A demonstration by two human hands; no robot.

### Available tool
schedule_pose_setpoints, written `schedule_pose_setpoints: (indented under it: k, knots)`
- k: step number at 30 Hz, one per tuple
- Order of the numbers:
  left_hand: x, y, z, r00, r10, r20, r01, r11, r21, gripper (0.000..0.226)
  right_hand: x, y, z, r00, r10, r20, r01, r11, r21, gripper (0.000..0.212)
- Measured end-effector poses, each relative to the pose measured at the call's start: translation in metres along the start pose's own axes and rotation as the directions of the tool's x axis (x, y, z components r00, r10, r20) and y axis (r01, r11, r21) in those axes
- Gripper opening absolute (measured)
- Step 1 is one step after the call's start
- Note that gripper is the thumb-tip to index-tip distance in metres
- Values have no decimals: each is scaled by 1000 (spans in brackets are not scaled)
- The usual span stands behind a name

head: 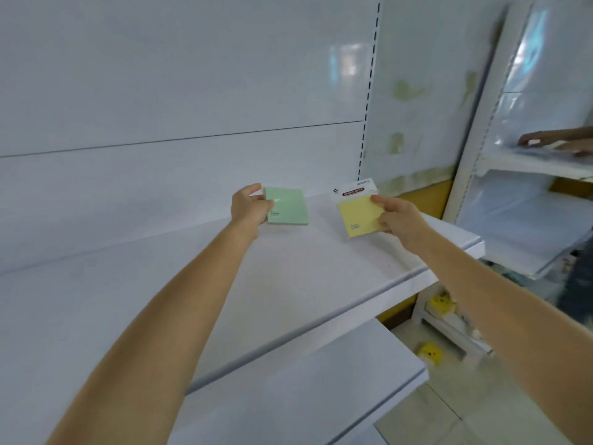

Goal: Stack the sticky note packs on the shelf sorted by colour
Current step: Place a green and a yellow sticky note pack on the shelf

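Near the middle of the frame, both bare arms reach over the white shelf (321, 271); the left hand (248, 208) has its grip closed on the left edge of a green sticky note pack (288, 205), thumb on top, low over the shelf near the back panel. Right of centre, the right hand (398, 220) pinches a yellow sticky note pack (359, 216) by its right edge; its white header card points toward the back; whether either pack touches the shelf cannot be told.

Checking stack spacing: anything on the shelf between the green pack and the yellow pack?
Nothing. In the head view, only bare white shelf separates the green pack in the left hand from the yellow pack in the right hand.
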State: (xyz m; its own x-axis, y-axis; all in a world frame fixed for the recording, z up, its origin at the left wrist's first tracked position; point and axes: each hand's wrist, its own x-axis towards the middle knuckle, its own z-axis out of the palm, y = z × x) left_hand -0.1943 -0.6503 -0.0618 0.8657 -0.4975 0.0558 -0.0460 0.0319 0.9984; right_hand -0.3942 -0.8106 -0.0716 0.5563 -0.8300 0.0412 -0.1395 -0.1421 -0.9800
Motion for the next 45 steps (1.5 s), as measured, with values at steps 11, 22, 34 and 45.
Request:
schedule_pose_setpoints:
  k: [11,22,34,45]
  knots:
    - [57,-20,103,997,-44,-59,46,998,34,56,117,7,-45,1000,18,11,-17,997,-74,52]
    - [53,-39,128,930,-108,-352,173,972,160,51,183,34,-18,966,-158,204,236,859,-455,40]
    - [39,-46,140,912,309,-269,-98,802,589,39,177,42,-12,872,-212,442,478,564,-674,48]
    - [30,-49,145,991,103,-82,23,476,879,46,170,37,-20,885,-160,438,452,524,-722,46]
